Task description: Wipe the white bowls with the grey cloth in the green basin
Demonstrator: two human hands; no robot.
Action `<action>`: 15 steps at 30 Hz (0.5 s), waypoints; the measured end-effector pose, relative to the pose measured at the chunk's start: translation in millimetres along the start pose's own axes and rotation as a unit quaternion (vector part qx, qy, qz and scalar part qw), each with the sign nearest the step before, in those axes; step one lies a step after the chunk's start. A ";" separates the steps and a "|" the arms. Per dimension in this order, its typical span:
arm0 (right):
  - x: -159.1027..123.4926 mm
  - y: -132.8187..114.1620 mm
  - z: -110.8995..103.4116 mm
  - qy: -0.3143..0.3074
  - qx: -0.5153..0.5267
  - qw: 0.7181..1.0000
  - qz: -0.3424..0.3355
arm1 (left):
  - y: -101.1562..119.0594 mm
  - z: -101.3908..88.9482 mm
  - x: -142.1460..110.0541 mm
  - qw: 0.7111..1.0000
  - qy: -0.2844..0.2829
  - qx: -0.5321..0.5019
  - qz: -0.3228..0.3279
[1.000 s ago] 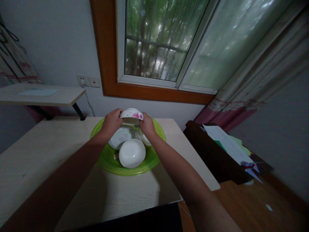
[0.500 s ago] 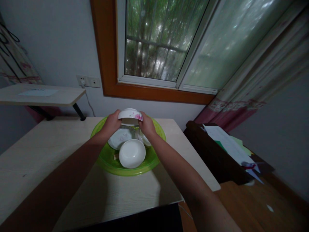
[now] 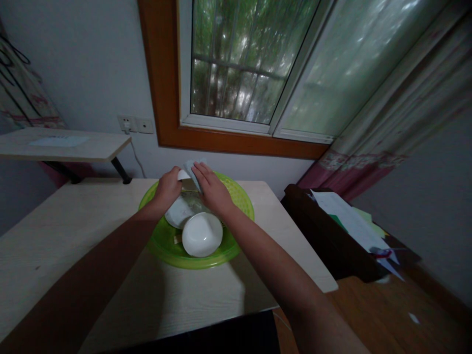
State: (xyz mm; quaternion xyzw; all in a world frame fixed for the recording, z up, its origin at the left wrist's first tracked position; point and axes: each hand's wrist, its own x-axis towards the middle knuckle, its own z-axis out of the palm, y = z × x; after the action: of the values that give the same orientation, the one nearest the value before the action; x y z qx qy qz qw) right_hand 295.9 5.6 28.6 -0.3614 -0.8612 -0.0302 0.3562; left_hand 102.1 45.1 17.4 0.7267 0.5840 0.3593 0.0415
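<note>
My left hand [image 3: 167, 190] grips the left edge of a white bowl [image 3: 182, 175], tilted above the far side of a green basin [image 3: 201, 264]. My right hand [image 3: 214, 191] lies over the bowl's other side, fingers extended on a pale blue-grey cloth [image 3: 190, 168] pressed against it. Hand and cloth cover most of that bowl. Inside the basin, another white bowl [image 3: 202, 235] sits at the near side, and a white dish [image 3: 176, 213] lies behind it to the left, partly hidden.
The basin stands on a light wooden table [image 3: 92, 211] by the wall. A raised shelf [image 3: 96, 145] is at the left, below a wall socket [image 3: 126, 123]. Right of the table are papers [image 3: 342, 214] on a dark piece of furniture. A window [image 3: 236, 73] is ahead.
My right hand has shifted from the bowl's right rim to across its outside, and the cloth now shows under its fingers. My left hand keeps its grip, slightly further left.
</note>
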 end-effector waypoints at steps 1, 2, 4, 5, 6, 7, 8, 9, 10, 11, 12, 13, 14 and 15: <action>-0.3 2.5 0.5 0.009 0.005 1.000 0.018 | 0.2 -1.3 0.0 1.000 0.002 -0.008 -0.003; -1.0 5.8 1.0 0.018 0.011 0.999 0.040 | 0.0 -2.6 0.0 1.000 0.005 -0.017 -0.008; -3.2 13.4 1.7 0.030 0.026 0.995 0.094 | -1.1 -4.7 0.0 0.999 0.014 -0.037 -0.022; -4.5 17.1 1.9 0.028 0.035 0.992 0.117 | -1.9 -5.3 0.0 0.998 0.020 -0.046 -0.025; -5.7 20.1 1.9 0.024 0.043 0.989 0.137 | -2.8 -5.7 0.1 0.998 0.027 -0.054 -0.026; -6.7 22.5 1.8 0.021 0.050 0.987 0.152 | -3.5 -5.9 0.1 0.997 0.032 -0.060 -0.023; -7.4 24.0 1.7 0.019 0.055 0.985 0.163 | -4.0 -6.0 0.0 0.997 0.035 -0.063 -0.018; -7.8 24.8 1.6 0.021 0.057 0.983 0.171 | -4.0 -6.2 -0.1 0.997 0.035 -0.064 -0.013; -8.0 25.2 1.6 0.024 0.057 0.982 0.178 | -3.5 -6.4 -0.3 0.998 0.032 -0.060 -0.009; -8.0 25.3 1.9 0.027 0.055 0.981 0.184 | -2.6 -6.8 -0.7 0.998 0.027 -0.055 -0.006; -8.0 25.6 2.3 0.028 0.051 0.980 0.191 | -1.3 -7.2 -1.2 0.999 0.020 -0.050 -0.001; -7.9 26.1 2.9 0.026 0.047 0.979 0.198 | 0.2 -7.7 -1.7 0.999 0.014 -0.046 0.007; -8.0 27.0 3.7 0.024 0.043 0.978 0.204 | 1.9 -8.1 -2.3 0.999 0.010 -0.044 0.018; -8.1 28.4 4.4 0.024 0.040 0.977 0.210 | 3.5 -8.3 -2.7 0.999 0.008 -0.044 0.030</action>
State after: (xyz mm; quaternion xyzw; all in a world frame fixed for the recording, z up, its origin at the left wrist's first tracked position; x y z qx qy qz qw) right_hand 315.5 23.0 14.3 -0.5186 -0.7579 0.0714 0.3893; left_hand 100.0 38.6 24.0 0.7384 0.5458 0.3917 0.0582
